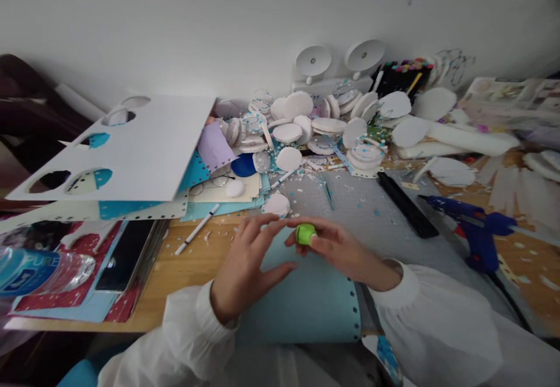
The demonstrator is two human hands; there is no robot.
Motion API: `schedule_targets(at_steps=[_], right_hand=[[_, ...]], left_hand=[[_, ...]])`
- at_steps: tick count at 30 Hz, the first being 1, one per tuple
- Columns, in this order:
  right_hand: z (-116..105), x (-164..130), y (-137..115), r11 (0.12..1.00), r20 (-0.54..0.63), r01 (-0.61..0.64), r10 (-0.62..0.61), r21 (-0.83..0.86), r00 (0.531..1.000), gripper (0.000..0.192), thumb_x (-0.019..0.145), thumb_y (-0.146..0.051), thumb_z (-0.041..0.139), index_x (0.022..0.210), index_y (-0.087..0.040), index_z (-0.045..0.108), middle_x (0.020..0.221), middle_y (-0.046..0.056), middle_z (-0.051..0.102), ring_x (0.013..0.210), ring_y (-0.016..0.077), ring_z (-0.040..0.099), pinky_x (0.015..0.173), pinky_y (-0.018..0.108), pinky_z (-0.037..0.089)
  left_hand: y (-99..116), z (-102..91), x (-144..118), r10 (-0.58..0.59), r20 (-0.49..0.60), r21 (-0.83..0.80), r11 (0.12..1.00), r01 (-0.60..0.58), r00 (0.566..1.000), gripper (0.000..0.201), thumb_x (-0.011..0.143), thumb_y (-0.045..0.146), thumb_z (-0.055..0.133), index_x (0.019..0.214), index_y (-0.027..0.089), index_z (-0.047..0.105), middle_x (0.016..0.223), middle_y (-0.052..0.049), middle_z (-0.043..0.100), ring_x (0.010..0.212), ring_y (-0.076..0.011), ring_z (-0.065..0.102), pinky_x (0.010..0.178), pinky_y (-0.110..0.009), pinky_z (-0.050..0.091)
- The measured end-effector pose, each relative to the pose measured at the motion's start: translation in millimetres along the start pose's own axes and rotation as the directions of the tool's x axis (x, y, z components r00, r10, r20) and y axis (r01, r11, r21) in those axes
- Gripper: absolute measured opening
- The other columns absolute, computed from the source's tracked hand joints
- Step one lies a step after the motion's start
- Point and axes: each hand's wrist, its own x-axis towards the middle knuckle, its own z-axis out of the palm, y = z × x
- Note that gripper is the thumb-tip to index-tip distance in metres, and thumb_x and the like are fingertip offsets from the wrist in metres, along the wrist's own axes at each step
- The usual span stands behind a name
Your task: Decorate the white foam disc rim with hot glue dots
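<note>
My right hand (335, 244) holds a small bright-green paper punch (305, 234) between thumb and fingers, just above the paper. My left hand (254, 259) is open, fingers and thumb spread, its fingertips close to the right hand. Below both lies a light-blue sheet of paper (306, 311), with small flower-shaped holes along its right edge. A white paper disc (276, 205) rests behind my left fingertips. Tweezers (326, 193) lie farther back on the grey cutting mat (359, 212).
White discs (300, 104) pile up along the wall. A large white board (175, 136) with round cutouts leans left. A blue glue gun (476, 229) and a black box cutter (406, 206) lie right. A marker (196, 229), phone (125, 259) and water bottle (48, 270) are at left.
</note>
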Motion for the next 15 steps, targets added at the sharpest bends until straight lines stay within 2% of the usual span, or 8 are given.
schedule_targets(at_steps=[2, 4, 10, 13, 15], right_hand=[[4.9, -1.3, 3.1, 0.999, 0.06, -0.019, 0.021, -0.034, 0.998, 0.034, 0.088, -0.035, 0.058, 0.119, -0.023, 0.059, 0.099, 0.005, 0.066, 0.086, 0.0139, 0.06, 0.078, 0.029, 0.048], [8.0, -1.7, 5.8, 0.997, 0.062, -0.041, 0.045, -0.06, 0.997, 0.026, 0.086, -0.033, 0.06, 0.11, -0.022, 0.064, 0.093, 0.002, 0.065, 0.083, 0.0128, 0.06, 0.075, 0.028, 0.049], [10.2, 0.5, 9.4, 0.993, 0.028, -0.11, 0.112, -0.05, 0.993, 0.015, 0.077, -0.019, 0.063, 0.092, -0.021, 0.068, 0.08, -0.002, 0.065, 0.074, 0.0124, 0.061, 0.067, 0.026, 0.05], [9.8, 1.2, 8.3, 0.992, 0.013, -0.123, 0.124, -0.04, 0.992, 0.021, 0.073, -0.013, 0.061, 0.091, -0.022, 0.068, 0.081, -0.002, 0.066, 0.075, 0.0123, 0.062, 0.068, 0.025, 0.049], [8.6, 1.6, 5.5, 0.99, -0.011, -0.14, 0.139, -0.029, 0.99, 0.025, 0.071, -0.013, 0.061, 0.093, -0.02, 0.068, 0.084, -0.001, 0.069, 0.079, 0.0132, 0.063, 0.071, 0.025, 0.048]], left_hand=[[4.7, 1.7, 7.8, 0.103, 0.039, 0.012, 0.995, -0.103, 0.994, 0.048, 0.082, 0.034, 0.066, 0.127, 0.024, 0.049, 0.122, -0.009, 0.058, 0.115, -0.0263, 0.048, 0.098, -0.043, 0.039], [5.0, 4.2, 11.8, 0.172, 0.054, 0.015, 0.985, -0.173, 0.984, 0.04, 0.084, 0.032, 0.064, 0.122, 0.024, 0.053, 0.114, -0.006, 0.064, 0.11, -0.0245, 0.051, 0.095, -0.041, 0.04], [2.8, 4.3, 12.4, 0.253, 0.039, 0.084, 0.963, -0.255, 0.967, 0.036, 0.081, 0.03, 0.068, 0.114, 0.022, 0.057, 0.108, -0.006, 0.069, 0.101, -0.0249, 0.055, 0.087, -0.041, 0.038], [4.5, 2.6, 12.7, 0.258, 0.056, 0.087, 0.961, -0.262, 0.965, 0.035, 0.083, 0.03, 0.065, 0.116, 0.024, 0.056, 0.109, -0.006, 0.067, 0.1, -0.0245, 0.056, 0.087, -0.042, 0.037], [3.9, 2.3, 10.0, 0.179, 0.068, 0.07, 0.981, -0.183, 0.982, 0.041, 0.083, 0.035, 0.065, 0.121, 0.025, 0.052, 0.114, -0.007, 0.063, 0.103, -0.0255, 0.055, 0.088, -0.042, 0.04]])
